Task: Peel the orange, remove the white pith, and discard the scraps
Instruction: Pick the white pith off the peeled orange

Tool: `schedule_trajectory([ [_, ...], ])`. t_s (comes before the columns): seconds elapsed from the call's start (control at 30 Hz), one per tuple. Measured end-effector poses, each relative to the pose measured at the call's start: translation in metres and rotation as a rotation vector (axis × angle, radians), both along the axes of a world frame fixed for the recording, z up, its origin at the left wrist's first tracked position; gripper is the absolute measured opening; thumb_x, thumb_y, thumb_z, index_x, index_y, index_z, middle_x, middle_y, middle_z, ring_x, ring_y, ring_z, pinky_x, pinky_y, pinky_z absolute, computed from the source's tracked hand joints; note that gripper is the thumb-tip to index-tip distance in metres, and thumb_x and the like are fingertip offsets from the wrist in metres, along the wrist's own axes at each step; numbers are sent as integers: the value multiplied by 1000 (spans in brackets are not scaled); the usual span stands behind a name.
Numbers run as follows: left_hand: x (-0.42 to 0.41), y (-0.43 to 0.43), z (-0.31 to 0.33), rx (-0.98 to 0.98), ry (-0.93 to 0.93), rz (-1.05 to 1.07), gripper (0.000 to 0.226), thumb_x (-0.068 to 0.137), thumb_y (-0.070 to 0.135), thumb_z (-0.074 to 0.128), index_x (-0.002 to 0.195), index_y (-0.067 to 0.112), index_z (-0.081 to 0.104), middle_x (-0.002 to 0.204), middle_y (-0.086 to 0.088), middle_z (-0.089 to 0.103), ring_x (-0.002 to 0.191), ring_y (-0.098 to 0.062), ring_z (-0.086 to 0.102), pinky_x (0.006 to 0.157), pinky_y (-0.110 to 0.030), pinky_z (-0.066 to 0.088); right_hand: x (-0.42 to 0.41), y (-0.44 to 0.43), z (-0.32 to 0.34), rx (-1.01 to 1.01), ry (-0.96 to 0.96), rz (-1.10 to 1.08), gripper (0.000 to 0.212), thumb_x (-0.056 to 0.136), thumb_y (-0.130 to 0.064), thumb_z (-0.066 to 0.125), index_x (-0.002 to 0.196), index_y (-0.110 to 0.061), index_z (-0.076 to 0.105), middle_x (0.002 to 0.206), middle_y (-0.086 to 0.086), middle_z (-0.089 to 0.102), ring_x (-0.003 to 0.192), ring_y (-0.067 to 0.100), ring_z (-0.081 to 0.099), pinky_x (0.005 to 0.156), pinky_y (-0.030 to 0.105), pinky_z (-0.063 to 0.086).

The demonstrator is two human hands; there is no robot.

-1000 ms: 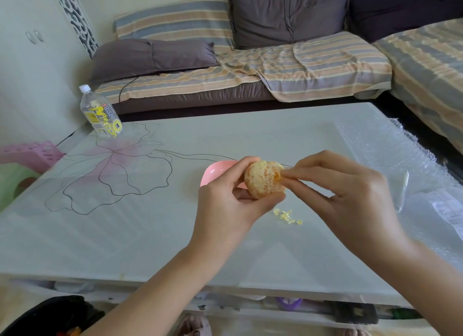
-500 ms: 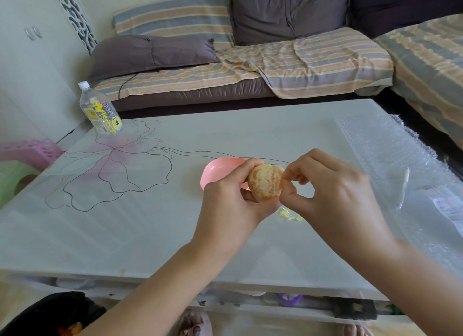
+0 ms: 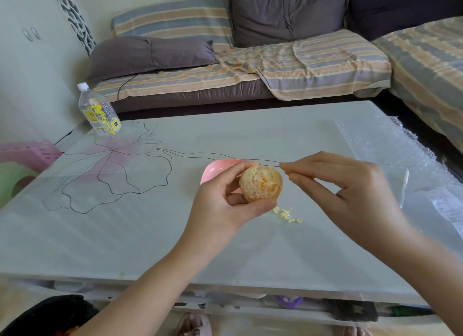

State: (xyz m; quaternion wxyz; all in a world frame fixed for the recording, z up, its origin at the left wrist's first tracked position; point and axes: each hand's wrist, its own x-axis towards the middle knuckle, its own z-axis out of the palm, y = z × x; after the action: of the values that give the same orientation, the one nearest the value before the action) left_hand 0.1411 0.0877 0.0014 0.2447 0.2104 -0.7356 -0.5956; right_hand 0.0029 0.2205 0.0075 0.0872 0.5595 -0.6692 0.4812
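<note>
The peeled orange [image 3: 260,182], still flecked with white pith, sits above the table [image 3: 125,235] in the left hand [image 3: 220,210], gripped between the thumb below and curled fingers above. Just right of the orange, the right hand [image 3: 350,192] reaches in with long, nearly straight fingers, forefinger and thumb tips close together; whether they pinch a strand of pith cannot be told. Pith scraps [image 3: 286,214] lie on the table just below the orange. A pink bowl [image 3: 215,170] shows behind the orange, a bottle [image 3: 99,111] far to its left.
</note>
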Motion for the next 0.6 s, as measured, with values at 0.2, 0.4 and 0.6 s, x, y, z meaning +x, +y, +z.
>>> schedule_trajectory([
  [0.2,1,1,-1,-60,-19,35,57,64,6,86,115,22,65,101,-3,70,83,-20,71,84,-32,56,9,-5,-3,-54,100,-44,11,79,-18,70,86,-15,77,80,-6,72,74,3,63,63,5,44],
  [0.4,3,1,-1,-170,-59,95,57,64,12,87,114,29,66,94,4,69,81,-18,71,81,-30,58,12,-10,-5,-12,204,-74,11,77,-17,70,83,-11,78,77,-3,73,66,10,68,59,20,48],
  [0.6,3,0,0,-199,-66,84,57,64,13,87,114,28,65,95,2,68,82,-20,70,82,-33,58,11,-10,-3,3,161,-42,11,78,-14,69,82,-13,78,76,-5,72,66,6,65,59,22,48],
])
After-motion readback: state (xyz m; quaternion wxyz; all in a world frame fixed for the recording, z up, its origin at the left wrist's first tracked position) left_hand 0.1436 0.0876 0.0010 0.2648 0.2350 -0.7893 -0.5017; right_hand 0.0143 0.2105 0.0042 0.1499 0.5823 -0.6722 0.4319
